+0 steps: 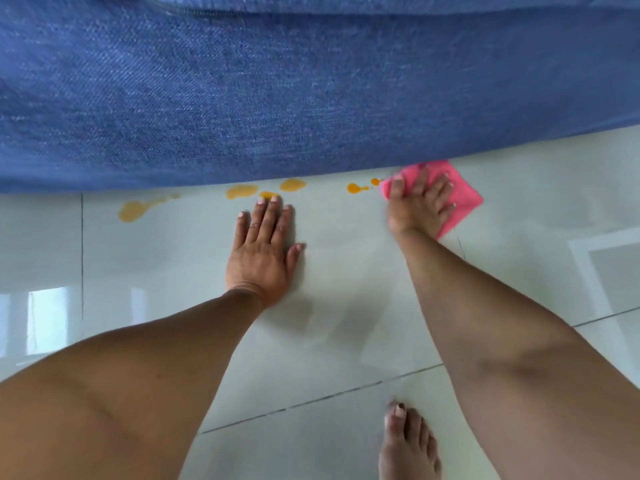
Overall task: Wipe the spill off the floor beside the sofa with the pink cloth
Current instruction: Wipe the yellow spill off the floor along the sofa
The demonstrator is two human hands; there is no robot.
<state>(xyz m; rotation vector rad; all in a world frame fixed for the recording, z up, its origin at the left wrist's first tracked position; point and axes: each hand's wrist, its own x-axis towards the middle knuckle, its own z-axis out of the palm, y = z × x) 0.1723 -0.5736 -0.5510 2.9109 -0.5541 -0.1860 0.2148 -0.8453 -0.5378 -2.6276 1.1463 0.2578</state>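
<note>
An orange spill (239,191) lies in several puddles and drops on the pale tiled floor (346,289), strung along the bottom edge of the blue sofa (277,91). My right hand (420,206) presses flat on the folded pink cloth (464,200) at the right end of the spill, close against the sofa; the nearest drops (356,187) sit just left of the cloth. My left hand (265,251) rests palm down on the floor with fingers spread, its fingertips touching a small orange puddle (268,194).
The sofa front fills the upper half of the view and overhangs the floor. A bare foot (407,445) stands on the tiles at the bottom right. Dark grout lines cross the glossy floor, which shows window reflections at both sides.
</note>
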